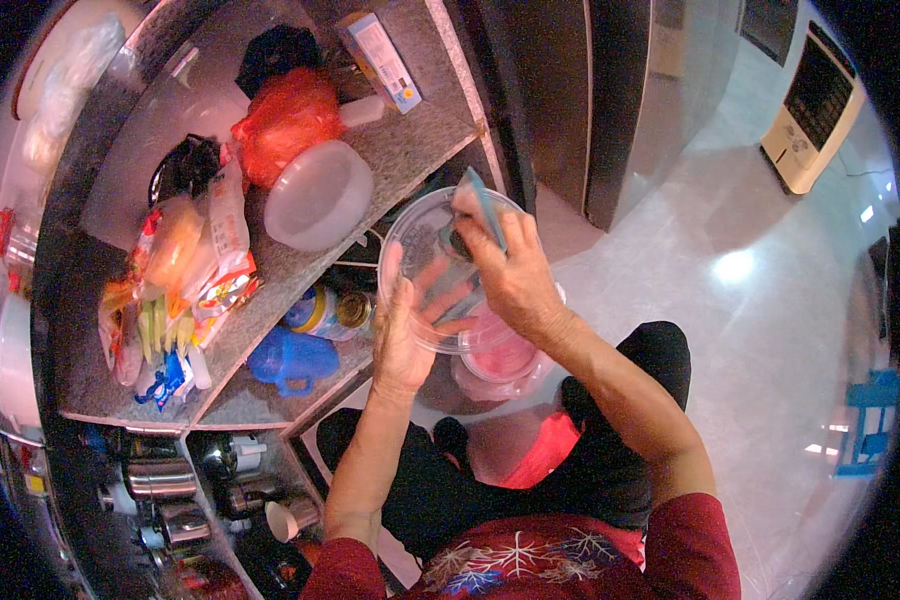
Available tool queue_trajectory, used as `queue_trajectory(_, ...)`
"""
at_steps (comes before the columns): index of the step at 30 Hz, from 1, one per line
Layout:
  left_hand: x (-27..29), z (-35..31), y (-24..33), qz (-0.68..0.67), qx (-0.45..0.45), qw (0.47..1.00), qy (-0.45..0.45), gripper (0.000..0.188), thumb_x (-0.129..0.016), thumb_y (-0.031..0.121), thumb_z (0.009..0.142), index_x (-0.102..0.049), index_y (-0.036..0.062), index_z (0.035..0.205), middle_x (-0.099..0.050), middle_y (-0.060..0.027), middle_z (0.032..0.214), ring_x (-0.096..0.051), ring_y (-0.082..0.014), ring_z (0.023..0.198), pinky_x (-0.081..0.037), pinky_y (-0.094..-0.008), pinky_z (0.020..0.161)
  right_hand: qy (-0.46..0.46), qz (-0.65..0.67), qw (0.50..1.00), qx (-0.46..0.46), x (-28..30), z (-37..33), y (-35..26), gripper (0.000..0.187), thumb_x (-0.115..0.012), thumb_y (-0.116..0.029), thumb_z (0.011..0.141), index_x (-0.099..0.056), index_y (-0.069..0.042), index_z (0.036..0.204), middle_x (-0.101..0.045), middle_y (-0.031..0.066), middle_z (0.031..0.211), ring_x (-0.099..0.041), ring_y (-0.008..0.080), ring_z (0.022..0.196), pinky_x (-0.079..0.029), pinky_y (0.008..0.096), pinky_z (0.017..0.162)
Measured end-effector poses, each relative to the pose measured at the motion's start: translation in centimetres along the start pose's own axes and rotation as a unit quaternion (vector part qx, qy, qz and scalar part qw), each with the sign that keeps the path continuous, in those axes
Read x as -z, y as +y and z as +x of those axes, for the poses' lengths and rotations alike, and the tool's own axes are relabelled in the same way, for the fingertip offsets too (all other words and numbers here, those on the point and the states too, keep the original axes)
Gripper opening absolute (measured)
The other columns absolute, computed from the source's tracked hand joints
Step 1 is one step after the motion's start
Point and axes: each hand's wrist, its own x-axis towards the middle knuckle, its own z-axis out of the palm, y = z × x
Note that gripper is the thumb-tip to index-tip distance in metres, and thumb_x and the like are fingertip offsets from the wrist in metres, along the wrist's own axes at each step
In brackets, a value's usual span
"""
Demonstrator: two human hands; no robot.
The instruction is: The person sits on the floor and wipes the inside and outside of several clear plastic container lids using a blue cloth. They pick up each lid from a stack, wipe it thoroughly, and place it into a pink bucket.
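Observation:
My left hand (pixel 403 345) grips a round, clear plastic container or lid (pixel 422 232) by its lower left rim. The thumb lies on the near side, and the other fingers show through the plastic from behind. Over the upper right part of this round piece, my right hand (pixel 518 280) is closed on a thin, teal, flat thing (pixel 484 208), perhaps a cloth or card; its kind is not clear. Just below stands a tub with a pinkish inside (pixel 502 350), partly covered by the round piece and my right wrist.
To the left, a grey stone shelf (pixel 320 235) bears a translucent white bowl (pixel 318 195), a red plastic bag (pixel 288 125), a box (pixel 380 62) and several food packets (pixel 175 250). Beneath it are a blue jug (pixel 292 362) and metal pots (pixel 160 478). An air cooler (pixel 813 110) stands far right.

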Motion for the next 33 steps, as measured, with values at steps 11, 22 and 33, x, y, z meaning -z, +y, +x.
queue_trajectory(11,0.6,0.4,0.7,0.048,-0.055,0.995,0.073,0.061,-0.047,0.034,0.098,-0.015,0.0225,0.149,-0.048,-0.0179,0.134,-0.061,-0.0373,0.103,-0.057,-0.0501,0.075,-0.217,0.19,0.956,0.063,-1.0,-3.6,-4.3,0.042,-0.059,-0.006,0.074,-0.059,-0.004,0.115,-0.048,0.0183,0.129,-0.047,0.0377,0.115,-0.042,0.0456,0.096)
queue_trajectory(22,2.1,0.5,1.2,0.087,-0.062,0.981,0.164,0.03,-0.049,0.027,0.097,-0.039,0.0126,0.121,-0.057,-0.021,0.118,-0.066,-0.0373,0.09,-0.06,-0.0458,0.057,-0.277,0.092,0.957,0.006,3.3,-2.0,0.2,0.033,-0.055,-0.006,0.079,-0.062,-0.009,0.111,-0.055,0.0189,0.099,-0.056,0.0374,0.099,-0.049,0.0433,0.085)
queue_trajectory(33,2.0,1.1,-0.5,0.144,-0.025,0.971,0.187,0.03,-0.05,0.029,0.096,-0.039,0.007,0.115,-0.06,-0.0215,0.105,-0.068,-0.0345,0.074,-0.059,-0.0394,0.047,-0.222,-0.068,0.973,0.008,2.9,-2.9,0.9,0.025,-0.056,-0.011,0.08,-0.065,-0.006,0.102,-0.055,0.0157,0.099,-0.053,0.0346,0.089,-0.051,0.0424,0.077)
